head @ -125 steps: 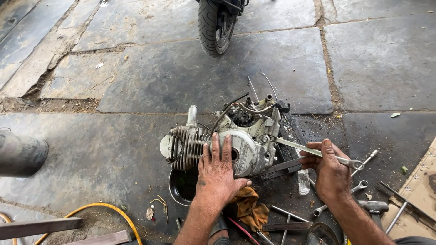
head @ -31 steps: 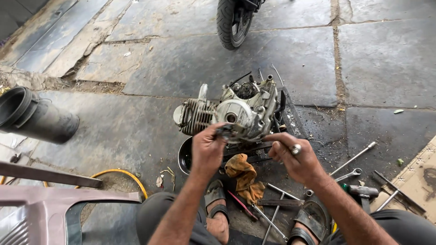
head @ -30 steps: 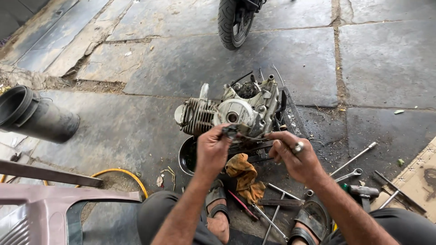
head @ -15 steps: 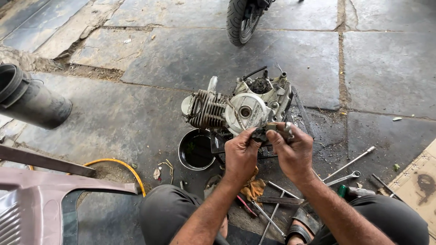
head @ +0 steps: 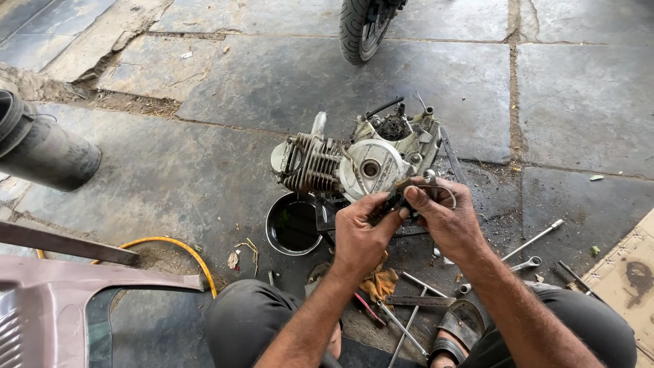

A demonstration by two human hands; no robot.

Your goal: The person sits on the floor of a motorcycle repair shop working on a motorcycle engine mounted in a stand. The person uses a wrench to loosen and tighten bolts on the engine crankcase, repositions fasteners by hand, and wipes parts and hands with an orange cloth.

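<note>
A grimy motorcycle engine (head: pixel 354 153) with a finned cylinder lies on the stone floor. Just in front of it, my left hand (head: pixel 359 235) and my right hand (head: pixel 443 218) meet around a small dark metal part (head: pixel 402 194) with a bent wire or clip at its end. Both hands pinch it between thumb and fingers, held above the floor near the engine's round side cover. My knees and a sandalled foot (head: pixel 456 327) show at the bottom.
A black round pan (head: pixel 294 223) sits left of my hands. Wrenches and rods (head: pixel 531 242) lie scattered to the right, an orange rag (head: pixel 381 283) below. A motorcycle wheel (head: pixel 361 27) stands behind, a black pipe (head: pixel 41 143) and plastic chair (head: pixel 61 307) at left.
My hands left the engine and came together in front of it on the small metal part. The long tool held earlier in my right hand is gone from it.
</note>
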